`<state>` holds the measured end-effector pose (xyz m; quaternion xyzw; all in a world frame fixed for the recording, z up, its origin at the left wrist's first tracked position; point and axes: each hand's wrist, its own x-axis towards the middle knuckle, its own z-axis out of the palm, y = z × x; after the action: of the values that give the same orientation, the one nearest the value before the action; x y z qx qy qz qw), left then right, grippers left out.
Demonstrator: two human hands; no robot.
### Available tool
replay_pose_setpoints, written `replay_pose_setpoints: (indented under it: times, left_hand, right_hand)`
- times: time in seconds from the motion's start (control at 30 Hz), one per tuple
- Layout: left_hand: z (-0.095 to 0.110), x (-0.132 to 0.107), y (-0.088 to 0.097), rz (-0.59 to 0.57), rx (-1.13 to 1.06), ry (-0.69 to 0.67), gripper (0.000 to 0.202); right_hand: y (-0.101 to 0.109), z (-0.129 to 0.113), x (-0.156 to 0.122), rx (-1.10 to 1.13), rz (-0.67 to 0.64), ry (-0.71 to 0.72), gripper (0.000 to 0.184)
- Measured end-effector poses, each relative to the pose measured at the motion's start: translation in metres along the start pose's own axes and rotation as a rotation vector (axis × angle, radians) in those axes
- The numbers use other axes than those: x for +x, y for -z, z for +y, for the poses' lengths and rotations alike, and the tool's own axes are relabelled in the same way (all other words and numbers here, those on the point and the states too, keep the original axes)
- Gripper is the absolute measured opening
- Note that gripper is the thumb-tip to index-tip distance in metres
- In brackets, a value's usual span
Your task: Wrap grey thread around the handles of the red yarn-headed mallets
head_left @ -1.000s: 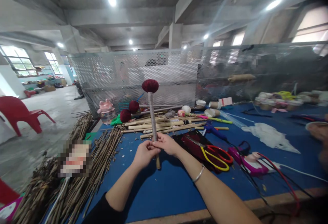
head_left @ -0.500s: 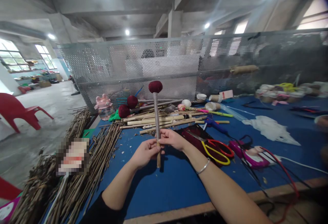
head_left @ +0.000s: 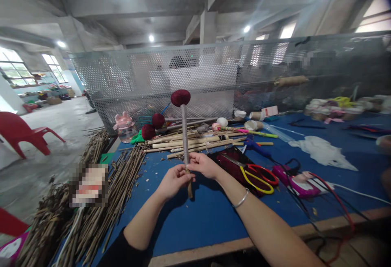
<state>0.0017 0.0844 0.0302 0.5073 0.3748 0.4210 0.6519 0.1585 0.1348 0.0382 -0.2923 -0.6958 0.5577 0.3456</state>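
A stick (head_left: 185,136) with a round dark red head (head_left: 180,98) stands nearly upright above the table, leaning slightly left at the top. Its shaft looks wrapped in grey, and bare wood shows at the lower end. My left hand (head_left: 173,181) pinches the shaft low down, with fingers closed round it. Just above, my right hand (head_left: 204,166) also grips the shaft between thumb and fingers. Two similar dark red balls (head_left: 148,131) lie behind, at the back left of the table. Right of my hands, scissors (head_left: 258,179) with yellow and red handles rest on dark red cloth (head_left: 232,157).
Thin twigs (head_left: 122,185) are piled along the left side. Pale sticks (head_left: 195,142) lie across the back before a perforated metal screen (head_left: 159,71). A blue glue gun (head_left: 255,148), a magenta power strip (head_left: 296,183) with cables and white plastic (head_left: 325,153) are on the right.
The red head has tipped a little left and up, and the stick's lower end has shifted slightly right. Both hands keep their hold.
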Motion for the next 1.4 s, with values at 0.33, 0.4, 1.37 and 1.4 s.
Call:
replay_pose_setpoints:
  times: [0.33,0.4,1.37,1.4]
  left_hand:
    - [0.0,0.002,-0.004,0.025,-0.048,0.007,0.04]
    - [0.0,0.001,-0.006,-0.026,-0.123,0.025,0.043]
    - [-0.002,0.005,-0.001,0.123,0.153,-0.174,0.028]
    - [-0.001,0.004,-0.003,0.085,0.109,-0.159,0.031]
  right_hand:
    - [0.0,-0.008,-0.002,0.15,0.015,0.001,0.033]
    - [0.002,-0.009,-0.002,0.134,0.007,0.006,0.031]
    - [-0.007,-0.006,0.0,0.063,-0.019,0.05,0.024]
    - [-0.005,-0.008,-0.001,0.083,-0.044,0.046,0.025]
